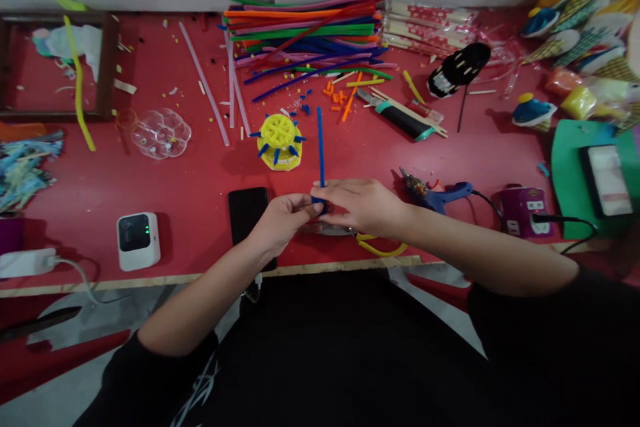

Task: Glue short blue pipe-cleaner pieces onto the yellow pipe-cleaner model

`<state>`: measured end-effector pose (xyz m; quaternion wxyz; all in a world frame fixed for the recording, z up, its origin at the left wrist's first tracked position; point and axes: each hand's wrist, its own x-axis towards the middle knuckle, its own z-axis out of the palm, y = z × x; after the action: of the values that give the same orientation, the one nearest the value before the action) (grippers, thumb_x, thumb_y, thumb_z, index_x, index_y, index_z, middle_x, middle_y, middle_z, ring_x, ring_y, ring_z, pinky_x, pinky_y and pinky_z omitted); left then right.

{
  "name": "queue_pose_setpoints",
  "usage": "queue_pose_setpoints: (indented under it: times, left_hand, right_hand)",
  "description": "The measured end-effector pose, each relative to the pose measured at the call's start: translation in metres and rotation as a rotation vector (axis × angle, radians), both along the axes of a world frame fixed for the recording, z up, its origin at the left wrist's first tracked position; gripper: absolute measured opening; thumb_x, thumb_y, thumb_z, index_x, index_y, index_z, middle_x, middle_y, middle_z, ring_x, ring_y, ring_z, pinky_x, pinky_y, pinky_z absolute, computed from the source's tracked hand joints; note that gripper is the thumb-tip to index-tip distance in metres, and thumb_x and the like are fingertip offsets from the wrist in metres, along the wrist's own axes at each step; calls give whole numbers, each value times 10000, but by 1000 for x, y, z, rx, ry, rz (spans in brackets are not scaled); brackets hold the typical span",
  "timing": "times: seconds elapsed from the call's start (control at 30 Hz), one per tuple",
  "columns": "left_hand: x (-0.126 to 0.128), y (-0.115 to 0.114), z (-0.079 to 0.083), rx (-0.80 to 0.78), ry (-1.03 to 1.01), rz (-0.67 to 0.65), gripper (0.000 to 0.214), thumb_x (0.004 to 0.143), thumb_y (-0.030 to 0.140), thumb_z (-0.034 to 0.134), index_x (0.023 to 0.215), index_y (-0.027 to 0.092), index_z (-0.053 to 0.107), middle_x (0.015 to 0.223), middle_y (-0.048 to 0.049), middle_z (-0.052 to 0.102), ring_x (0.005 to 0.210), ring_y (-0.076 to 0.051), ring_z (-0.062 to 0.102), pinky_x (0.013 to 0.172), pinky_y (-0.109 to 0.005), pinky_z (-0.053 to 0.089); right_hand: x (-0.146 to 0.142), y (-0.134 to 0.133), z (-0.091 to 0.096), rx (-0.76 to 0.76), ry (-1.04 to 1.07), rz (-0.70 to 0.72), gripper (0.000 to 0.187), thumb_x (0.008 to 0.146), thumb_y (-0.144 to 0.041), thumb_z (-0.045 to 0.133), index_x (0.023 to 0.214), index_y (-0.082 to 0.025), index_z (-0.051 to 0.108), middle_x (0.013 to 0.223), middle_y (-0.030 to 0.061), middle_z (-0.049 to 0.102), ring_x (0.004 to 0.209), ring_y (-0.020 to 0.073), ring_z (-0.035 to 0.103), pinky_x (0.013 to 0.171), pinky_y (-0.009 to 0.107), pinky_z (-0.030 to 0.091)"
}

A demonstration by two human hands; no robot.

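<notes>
My left hand [286, 211] and my right hand [361, 205] meet over the near edge of the red table [200, 167]. Both pinch the near end of a long blue stick [320, 143] that points away from me. Under my right hand peek yellow scissor handles [379, 248]; whether the hand holds them I cannot tell. Just beyond the hands stands a small yellow wheel-shaped model [279, 141] with short blue pieces sticking out of its rim. A black phone [249, 215] lies beside my left wrist.
A heap of coloured sticks [313, 27] lies at the back. A blue glue gun [440, 195] and purple power strip [525, 210] sit right. A utility knife [400, 118], clear palette [161, 133], white device [138, 239], wooden frame [107, 67] and craft pieces [575, 20] surround them.
</notes>
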<state>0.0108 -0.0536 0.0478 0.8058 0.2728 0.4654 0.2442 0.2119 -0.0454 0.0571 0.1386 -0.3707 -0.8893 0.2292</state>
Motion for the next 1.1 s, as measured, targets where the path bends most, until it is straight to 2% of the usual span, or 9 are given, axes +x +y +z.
queue_pose_setpoints:
  times: [0.2,0.47,0.6,0.67,0.77,0.83,0.93,1.0,1.1]
  left_hand:
    - [0,-1,-2,36,26,6,353,657,382,924,873,144,779,872,-60,815,803,-175,764,766,-298,620]
    - [4,-2,0,87,66,42,358,631,419,931,807,144,786,801,-45,807,695,-140,733,704,-255,598]
    - [4,0,2,109,138,47,338,661,401,916,849,145,804,878,-71,827,693,-135,730,659,-235,582]
    - [2,1,3,139,181,51,306,698,395,894,865,153,811,918,-83,833,777,-159,757,678,-230,587]
    - [-1,3,6,175,204,49,273,724,384,880,874,166,814,930,-85,836,869,-186,782,726,-235,609]
    - [-2,4,7,199,217,42,275,737,385,872,892,167,814,955,-93,836,866,-195,789,752,-258,627]
    - [-2,5,8,232,247,30,281,753,385,859,913,160,811,974,-105,834,848,-208,795,776,-299,647]
    - [-1,5,9,249,255,29,276,753,372,859,914,153,809,962,-105,834,847,-211,796,800,-316,652]
    - [-4,7,12,250,239,42,269,754,358,860,916,150,808,941,-99,834,835,-204,795,823,-323,655]
  right_hand:
    - [0,-1,-4,95,74,11,313,975,-302,601,1230,-144,690,1231,124,770,1170,222,729,1049,391,590]
    - [-1,-6,-5,145,113,-7,343,1019,-360,552,1272,-155,661,1241,117,763,1169,217,725,1047,388,589]
    - [14,-17,2,193,93,-178,541,968,-542,609,1334,-145,592,1213,153,754,1114,265,727,957,431,612]
    - [29,-28,6,167,20,-253,439,972,-482,608,1256,-147,613,1132,153,756,1038,278,728,888,441,616]
    - [50,-50,7,29,-209,-183,201,944,-279,580,1086,-154,648,996,127,736,931,275,713,807,417,606]
    - [57,-65,4,-47,-363,-110,214,900,-180,573,1096,-130,643,1030,145,718,954,289,699,826,421,595]
    - [56,-79,-4,-64,-529,-140,294,853,-61,525,1126,-98,626,1090,185,695,1001,314,677,875,437,565]
    - [53,-82,-9,-78,-584,-192,231,840,-74,528,1041,-116,634,1018,178,698,931,306,678,820,415,555]
    - [57,-80,-13,-157,-590,-248,112,849,-205,568,927,-151,628,866,133,700,718,247,659,626,337,489]
